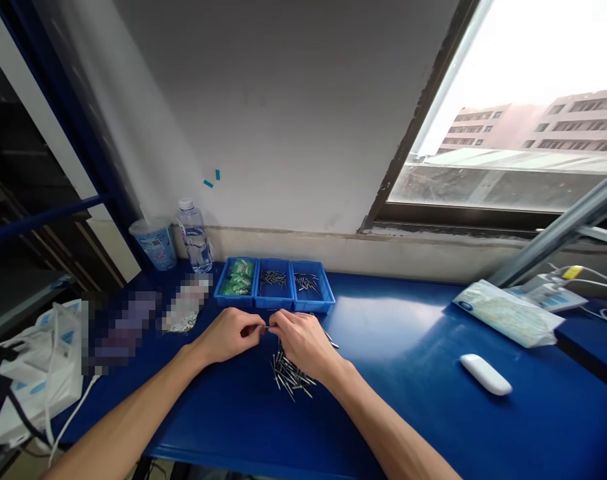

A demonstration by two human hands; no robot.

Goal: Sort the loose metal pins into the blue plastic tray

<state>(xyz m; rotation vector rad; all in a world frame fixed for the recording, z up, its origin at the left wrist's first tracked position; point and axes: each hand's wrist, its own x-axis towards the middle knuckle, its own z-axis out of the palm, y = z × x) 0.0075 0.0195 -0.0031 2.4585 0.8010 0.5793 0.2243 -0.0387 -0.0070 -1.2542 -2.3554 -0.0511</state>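
Note:
Between my left hand (236,333) and my right hand (301,340) runs a thin metal pin (266,327), pinched at both ends in the fingertips. Its exact kind is too small to make out. Under and beside my right hand lies a loose pile of slim metal pins (288,375), partly hidden by that hand. Just beyond the hands stand three joined blue bins. The left bin (223,293) holds green-and-clear small bags (239,277); the middle bin (273,301) and the right bin (327,293) each hold several metal pins.
A water bottle (196,237) and a tub (156,245) stand by the wall at the back left. Power strips and cables (43,373) crowd the left edge. To the right lie a white oblong case (485,375) and a soft packet (508,313) on the blue table (393,387).

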